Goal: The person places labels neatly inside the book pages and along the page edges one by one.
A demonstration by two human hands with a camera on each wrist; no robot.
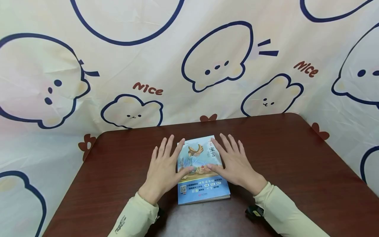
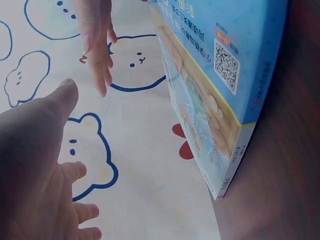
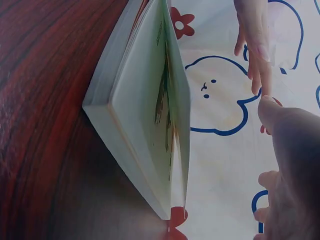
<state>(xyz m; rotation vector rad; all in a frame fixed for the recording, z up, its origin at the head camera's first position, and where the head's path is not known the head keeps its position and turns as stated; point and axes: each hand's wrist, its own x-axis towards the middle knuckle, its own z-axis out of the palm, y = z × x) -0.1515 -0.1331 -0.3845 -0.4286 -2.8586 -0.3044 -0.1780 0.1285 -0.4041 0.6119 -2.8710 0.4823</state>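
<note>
"So, seeing book (image 1: pixel 201 158) where, per head cam?"

"Flat on table (image 1: pixel 296 184), at 3 o'clock from left hand (image 1: pixel 163 172), at 9 o'clock from right hand (image 1: pixel 238 168). Centred betw. the two, more or less."

"Running which way, lengthwise?"

"Approx. 12 to 6, tipped a bit twd 11 at far end."

"Gripping anything, L or R?"

"Nothing, either side. Spread wide on both, w/ thumbs angled in over front cover (image 3: pixel 182 100) & index tips near 11 and 1 o'clock corners. Hovering, w/ a gap above book in both wrist cams."

"Nearer w/ which, then?"

"Too even to call from here."

"Turning on what, mainly?"

"Prob. on edges. Bound along 9 o'clock side, i.e. at spine (image 2: pixel 234 157), by left hand. Loose along 3 o'clock side, w/ front cover gaping off pages (image 3: pixel 142 100), by right hand. Easier to get under from 3 than from 9, IMO."
</note>
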